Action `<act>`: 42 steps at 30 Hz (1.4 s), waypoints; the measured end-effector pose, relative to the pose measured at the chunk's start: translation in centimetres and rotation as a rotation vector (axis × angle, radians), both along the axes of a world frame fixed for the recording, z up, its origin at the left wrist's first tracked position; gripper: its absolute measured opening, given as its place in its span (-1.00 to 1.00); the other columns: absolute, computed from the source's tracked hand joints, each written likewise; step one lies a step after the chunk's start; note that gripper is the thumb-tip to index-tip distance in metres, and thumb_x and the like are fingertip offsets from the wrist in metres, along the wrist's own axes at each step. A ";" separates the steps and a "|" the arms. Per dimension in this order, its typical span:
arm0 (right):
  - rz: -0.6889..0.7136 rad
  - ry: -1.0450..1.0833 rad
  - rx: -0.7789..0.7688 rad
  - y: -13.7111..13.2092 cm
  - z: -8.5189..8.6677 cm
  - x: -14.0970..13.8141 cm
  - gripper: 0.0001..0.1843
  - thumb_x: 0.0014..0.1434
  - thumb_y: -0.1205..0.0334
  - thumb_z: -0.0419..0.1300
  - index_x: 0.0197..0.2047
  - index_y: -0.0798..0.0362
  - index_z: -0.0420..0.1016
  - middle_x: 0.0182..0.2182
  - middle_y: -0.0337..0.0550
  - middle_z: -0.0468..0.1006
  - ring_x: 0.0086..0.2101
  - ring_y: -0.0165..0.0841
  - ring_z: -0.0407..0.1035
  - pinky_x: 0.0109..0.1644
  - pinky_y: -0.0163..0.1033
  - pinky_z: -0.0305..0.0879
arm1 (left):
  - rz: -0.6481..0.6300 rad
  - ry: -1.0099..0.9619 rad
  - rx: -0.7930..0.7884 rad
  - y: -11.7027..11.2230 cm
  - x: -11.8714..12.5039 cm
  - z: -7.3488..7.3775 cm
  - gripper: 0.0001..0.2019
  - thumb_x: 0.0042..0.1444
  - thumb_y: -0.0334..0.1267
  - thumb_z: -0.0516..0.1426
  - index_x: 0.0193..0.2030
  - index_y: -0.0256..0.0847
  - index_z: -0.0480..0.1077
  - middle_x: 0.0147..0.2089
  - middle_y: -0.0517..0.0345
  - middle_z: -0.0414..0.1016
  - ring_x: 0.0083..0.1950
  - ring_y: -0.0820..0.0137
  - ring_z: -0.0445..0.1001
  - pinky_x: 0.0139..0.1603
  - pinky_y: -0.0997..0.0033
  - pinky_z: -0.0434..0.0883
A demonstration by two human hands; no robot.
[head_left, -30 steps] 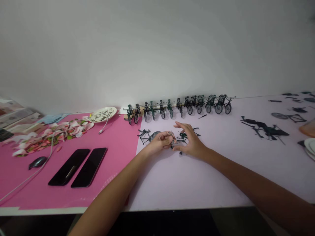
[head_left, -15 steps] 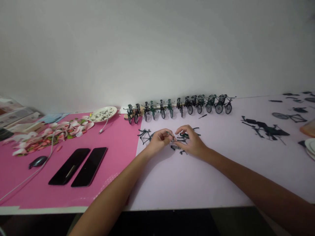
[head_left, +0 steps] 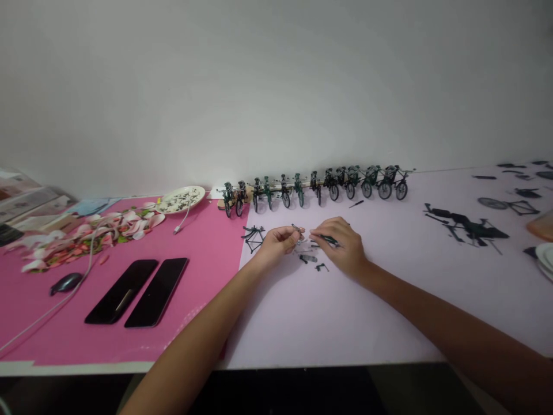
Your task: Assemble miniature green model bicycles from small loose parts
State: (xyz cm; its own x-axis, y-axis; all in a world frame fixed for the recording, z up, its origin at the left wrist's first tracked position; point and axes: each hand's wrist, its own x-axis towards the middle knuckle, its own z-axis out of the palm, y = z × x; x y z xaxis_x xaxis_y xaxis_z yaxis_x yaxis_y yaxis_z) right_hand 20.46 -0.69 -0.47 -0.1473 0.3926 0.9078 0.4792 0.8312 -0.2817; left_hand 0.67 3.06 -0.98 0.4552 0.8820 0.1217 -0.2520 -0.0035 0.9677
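Note:
My left hand (head_left: 277, 245) is closed, pinching a small silvery model-bicycle part (head_left: 297, 231) between thumb and fingertips. Just to its right, my right hand (head_left: 341, 245) has its thumb and fingers drawn together above the table. A dark green piece (head_left: 329, 238) shows between its fingers; I cannot tell whether it is gripped or lies behind them. Under the hands lie a small dark-and-grey part (head_left: 308, 259) and a little crank-like part (head_left: 321, 267). A dark bicycle frame piece (head_left: 254, 237) rests left of my left hand.
Several small model bicycles (head_left: 301, 191) stand in a row along the wall, a thin dark tool (head_left: 356, 204) before them. Dark loose parts (head_left: 469, 225) lie at right. Leftward are two phones (head_left: 156, 293), a cable (head_left: 86, 271), petals (head_left: 86, 242) and a plate (head_left: 203, 199).
My right hand has moved slightly right, away from my left, and its fingers have drawn closer together. The small parts beneath the hands show more fully. My left hand keeps its pinch.

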 end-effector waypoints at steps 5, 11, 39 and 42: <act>-0.161 0.138 -0.014 0.2 0.4 0.9 -0.93 0.32 0.24 0.30 -0.22 -0.10 0.63 -0.35 -0.14 0.61 -0.27 -0.19 0.46 -0.18 -0.02 0.45 | -0.028 0.048 -0.023 0.2 0.0 -0.3 -0.42 -0.17 0.20 0.47 -0.32 -0.36 0.57 -0.19 -0.02 0.56 -0.54 0.66 0.11 -0.51 0.48 0.04; -0.096 0.110 -0.093 0.4 0.2 1.0 -0.86 0.37 0.18 0.25 -0.25 -0.09 0.63 -0.37 -0.13 0.58 -0.26 -0.19 0.44 -0.16 -0.03 0.43 | -0.075 0.087 -0.003 0.4 -0.2 -0.4 -0.37 -0.14 0.23 0.44 -0.16 -0.34 0.60 -0.26 0.05 0.54 -0.53 0.63 0.12 -0.49 0.48 0.04; 0.015 0.082 -0.194 0.1 -0.6 0.2 -0.86 0.30 0.28 0.30 -0.28 -0.09 0.68 -0.41 -0.14 0.53 -0.29 -0.21 0.42 -0.20 -0.03 0.42 | -0.359 0.131 -0.052 -0.6 -0.1 0.6 -0.42 -0.08 0.23 0.42 -0.29 -0.33 0.50 -0.32 0.04 0.58 -0.57 0.62 0.19 -0.52 0.49 0.06; 0.018 0.073 -0.193 0.1 -0.7 0.2 -0.88 0.30 0.25 0.31 -0.26 -0.10 0.70 -0.40 -0.14 0.54 -0.28 -0.21 0.42 -0.19 -0.03 0.43 | -0.362 0.135 -0.065 -0.6 0.0 0.6 -0.42 -0.10 0.21 0.44 -0.30 -0.33 0.49 -0.32 0.03 0.57 -0.57 0.62 0.18 -0.52 0.49 0.05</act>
